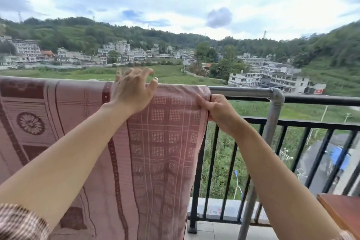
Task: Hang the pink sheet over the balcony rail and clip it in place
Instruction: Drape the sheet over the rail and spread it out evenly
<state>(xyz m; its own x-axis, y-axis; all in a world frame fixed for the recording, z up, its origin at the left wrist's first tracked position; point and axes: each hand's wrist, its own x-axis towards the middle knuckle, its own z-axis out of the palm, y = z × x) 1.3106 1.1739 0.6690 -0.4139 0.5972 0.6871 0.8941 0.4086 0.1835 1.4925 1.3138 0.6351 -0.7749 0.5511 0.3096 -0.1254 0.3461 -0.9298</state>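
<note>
Pink sheet [93, 132] draped over grey rail [241, 91], hanging down inside | left hand [132, 89] atop fold, grip apart, fingers spread | right hand [216, 109] at sheet's right edge, grip clamped on edge | wooden tabletop [344, 212] corner far right

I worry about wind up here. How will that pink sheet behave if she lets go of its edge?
The pink sheet looks thin and floppy, hanging in soft folds, so its free edge would likely flap. It drapes over a smooth round rail, so it may slide. No clip shows; only the right hand pinches its edge.
</note>
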